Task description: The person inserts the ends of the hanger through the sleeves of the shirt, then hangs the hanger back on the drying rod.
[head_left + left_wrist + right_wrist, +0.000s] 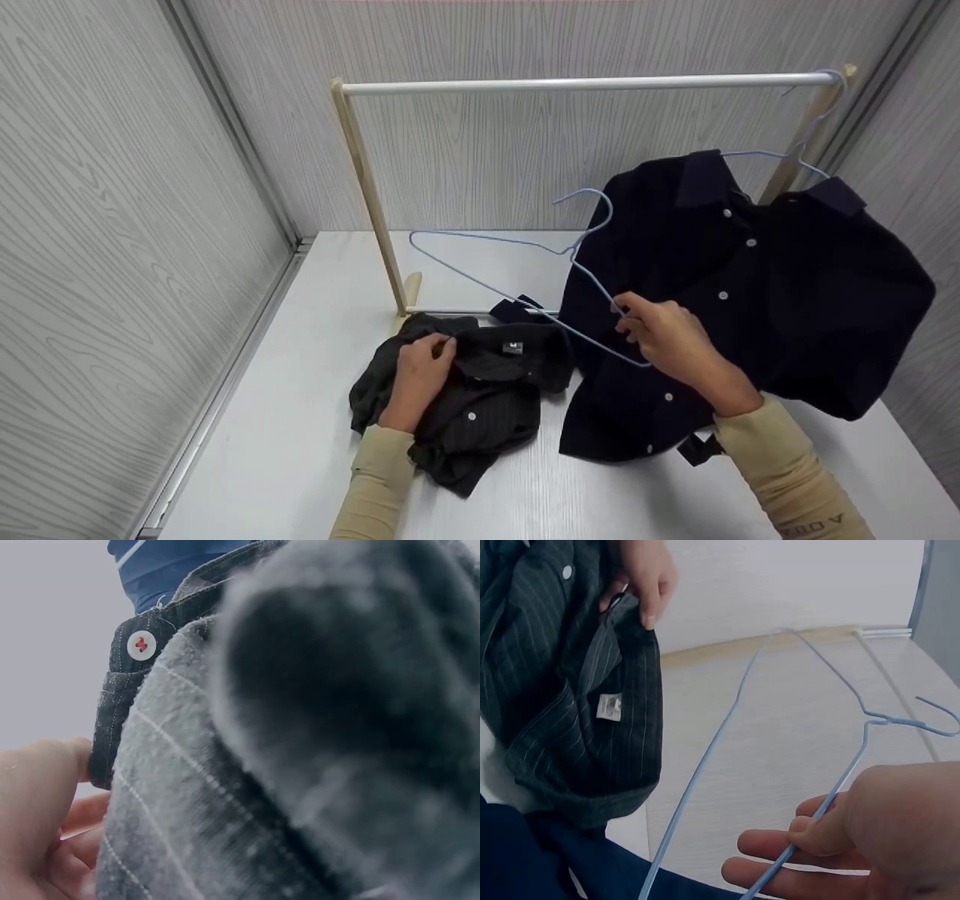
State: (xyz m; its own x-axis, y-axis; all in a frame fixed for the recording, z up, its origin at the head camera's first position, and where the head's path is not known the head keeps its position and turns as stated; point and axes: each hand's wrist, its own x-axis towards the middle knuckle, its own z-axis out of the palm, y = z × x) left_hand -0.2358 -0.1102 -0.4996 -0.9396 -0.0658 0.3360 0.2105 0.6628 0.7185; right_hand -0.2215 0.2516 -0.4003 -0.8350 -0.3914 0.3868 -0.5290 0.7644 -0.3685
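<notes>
A dark pinstriped shirt [480,420] lies bunched on the table, its collar with a white label turned up. My left hand [421,375] pinches the collar's edge between thumb and fingers; a white button with red thread shows close by in the left wrist view. My right hand [667,337] holds a blue wire hanger [480,281] by one arm near its end, its hook pointing up and away. In the right wrist view the bare hanger [705,757] stretches beside the shirt collar [641,712].
A clothes rack with a white top rail [585,84] and wooden posts [367,187] stands at the back. From its right end hangs a navy shirt [810,300] on another blue hanger [757,154], close behind my right hand. Grey panelled walls [112,225] enclose the white table [277,420].
</notes>
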